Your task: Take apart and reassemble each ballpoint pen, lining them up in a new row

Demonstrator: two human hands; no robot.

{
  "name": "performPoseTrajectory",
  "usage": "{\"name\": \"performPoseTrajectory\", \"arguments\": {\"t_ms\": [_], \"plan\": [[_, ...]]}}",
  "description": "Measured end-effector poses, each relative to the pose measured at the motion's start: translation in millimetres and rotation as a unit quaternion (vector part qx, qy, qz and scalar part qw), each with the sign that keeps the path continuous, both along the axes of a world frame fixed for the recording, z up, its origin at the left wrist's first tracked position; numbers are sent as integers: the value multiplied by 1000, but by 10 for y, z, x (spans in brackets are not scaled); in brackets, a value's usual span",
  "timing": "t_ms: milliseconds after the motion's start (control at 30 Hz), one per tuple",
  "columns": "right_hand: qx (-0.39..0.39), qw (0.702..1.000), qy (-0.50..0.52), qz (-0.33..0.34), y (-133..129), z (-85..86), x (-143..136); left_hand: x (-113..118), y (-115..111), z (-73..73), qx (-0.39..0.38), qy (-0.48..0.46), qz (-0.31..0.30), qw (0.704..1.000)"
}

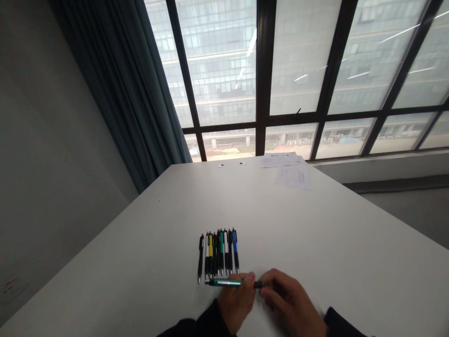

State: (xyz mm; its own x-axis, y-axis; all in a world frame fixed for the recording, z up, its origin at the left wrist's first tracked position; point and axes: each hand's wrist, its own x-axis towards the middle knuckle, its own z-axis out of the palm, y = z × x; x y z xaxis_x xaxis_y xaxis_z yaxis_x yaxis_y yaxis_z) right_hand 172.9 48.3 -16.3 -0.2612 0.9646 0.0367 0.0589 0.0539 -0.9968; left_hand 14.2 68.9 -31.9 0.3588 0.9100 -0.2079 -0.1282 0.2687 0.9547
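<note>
At the near part of the table [326,252], the left hand [238,299] has its thumb and fingers clamped on a green pen [224,282], which lies crosswise in the grip, almost level from left to right. The fingers of the right hand [293,300] are curled in at the pen's dark right-hand end; thumb and forefinger meet it, but whether they pinch it I cannot tell. Dark sleeves [210,322] cover both wrists.

Just beyond the held pen, a row of pens stretches side by side, each pointing away from the person. At its left edge, a little apart from the others, is a black pen [200,259]. Then, close together, come a white pen [206,250], a yellow one, several black ones, a green one and another white one; a blue pen [235,243] ends the row on the right. The held pen's left end is near the row's close ends.

Farther off, printed papers [293,178] overlap at the table's far right corner, with two small holes to their left. Behind stands a dark-framed window [263,61], a blue curtain [129,84] to its left, and then a grey wall [59,126] with a socket [13,288] low down.
</note>
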Motion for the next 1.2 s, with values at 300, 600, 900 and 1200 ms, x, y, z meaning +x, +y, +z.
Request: {"name": "performPoseTrajectory", "arguments": {"t_ms": [300, 600, 900, 1200], "plan": [[-52, 995, 89, 6, 7, 15, -7, -41, -13, 146, 105, 137, -14, 985], [-73, 991, 115, 17, 14, 22, -3, -62, 3, 98, 112, 131, -12, 985], [-74, 994, 86, 4, 29, 63, 1, -57, 9, 137, 98, 124, -24, 987], [-90, 992, 85, -4, 47, 80, -3, -47, -5, 190, 88, 142, -26, 986]]}}
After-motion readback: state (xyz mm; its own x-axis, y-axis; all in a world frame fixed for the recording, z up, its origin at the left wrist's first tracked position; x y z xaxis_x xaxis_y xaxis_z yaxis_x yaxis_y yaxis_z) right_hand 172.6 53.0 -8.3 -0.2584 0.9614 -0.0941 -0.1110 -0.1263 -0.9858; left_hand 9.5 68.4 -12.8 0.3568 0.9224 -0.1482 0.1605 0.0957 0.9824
